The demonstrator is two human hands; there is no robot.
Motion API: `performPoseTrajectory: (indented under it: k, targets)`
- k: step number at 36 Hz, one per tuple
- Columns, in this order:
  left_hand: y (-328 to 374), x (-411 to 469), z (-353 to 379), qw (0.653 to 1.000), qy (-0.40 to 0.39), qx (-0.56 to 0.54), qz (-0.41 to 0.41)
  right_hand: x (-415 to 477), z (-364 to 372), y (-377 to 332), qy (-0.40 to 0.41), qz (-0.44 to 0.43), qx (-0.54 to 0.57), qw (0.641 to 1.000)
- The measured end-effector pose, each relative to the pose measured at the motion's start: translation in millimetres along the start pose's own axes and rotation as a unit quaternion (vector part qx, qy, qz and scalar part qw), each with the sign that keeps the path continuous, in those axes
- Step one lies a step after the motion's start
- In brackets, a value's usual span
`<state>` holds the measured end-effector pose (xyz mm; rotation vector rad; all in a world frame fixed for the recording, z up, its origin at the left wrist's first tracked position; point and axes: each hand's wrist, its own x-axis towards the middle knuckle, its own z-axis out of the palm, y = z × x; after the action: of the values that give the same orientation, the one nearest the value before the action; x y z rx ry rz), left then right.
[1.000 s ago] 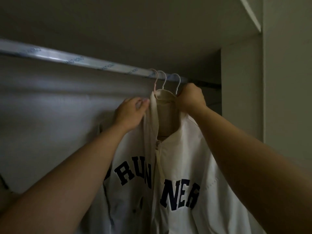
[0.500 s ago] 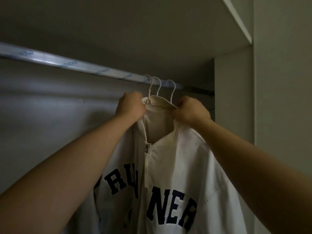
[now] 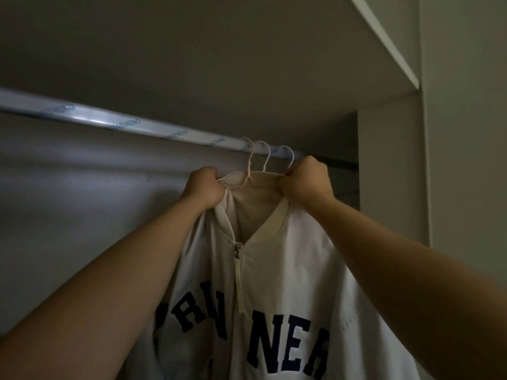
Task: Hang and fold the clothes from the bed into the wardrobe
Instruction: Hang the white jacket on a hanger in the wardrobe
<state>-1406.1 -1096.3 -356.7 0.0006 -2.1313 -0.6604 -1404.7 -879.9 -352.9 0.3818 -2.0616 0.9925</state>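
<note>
L hand: your left hand (image 3: 204, 187) is fisted round the left end of the collar, gripping it along w/ a thin hanger arm, knuckles up.
R hand: your right hand (image 3: 308, 182) is fisted on the collar's right end, just under the last hook.
Jacket: the cream jacket (image 3: 288, 270) w/ dark letters hangs between your forearms, below the rail, collar stretched between both fists. The zip (image 3: 238, 249) is closed up to the neck V.
Hooks: 3 sit close together over the rail: a pink hook (image 3: 250, 157) on the left, its neck running down into the collar, then a white hook (image 3: 267, 159) and another white hook (image 3: 290, 157).
Rail: the metal rail (image 3: 109, 120), wrapped in printed film, runs from the left edge to the right; a long open stretch lies left of the hooks.
R edge: the side panel (image 3: 389, 174) stands near your right hand, so room is tight past the last hook.
Above: the shelf (image 3: 384, 37) hangs over the rail w/ a gap between.
Behind: the grey back wall (image 3: 82, 201), apart from the jacket.
In the way: your forearms cover both shoulders; the hem is out of frame.
</note>
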Motion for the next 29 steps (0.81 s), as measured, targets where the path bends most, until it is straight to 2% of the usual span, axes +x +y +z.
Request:
performPoseTrajectory:
  k: [9,12,14,16,18,20,25,29]
  targets:
    - [-19,2,-3,0.994,-0.085,-0.050,-0.052,23,18,-11,-0.007,0.022,0.008,1.000]
    - [-30,-6,1,0.972,-0.152,-0.144,-0.105,22,19,-1,-0.024,0.011,0.008,1.000]
    - [-44,-18,4,0.954,-0.162,-0.225,-0.116,17,16,10,-0.049,-0.014,0.035,0.998]
    - [-57,-32,4,0.947,-0.152,-0.267,-0.096,11,15,18,-0.080,-0.054,0.027,0.995]
    - [-68,-41,3,0.950,-0.128,-0.264,-0.105,3,18,21,-0.104,-0.084,-0.033,0.990]
    - [-78,-40,4,0.962,-0.095,-0.225,-0.124,-4,23,22,-0.084,-0.115,-0.109,0.984]
    - [-105,-48,12,0.995,0.005,-0.082,-0.063,-9,29,24,-0.033,-0.143,-0.175,0.974]
    - [-127,-55,17,0.987,0.088,-0.051,-0.127,-9,30,25,-0.026,-0.149,-0.189,0.970]
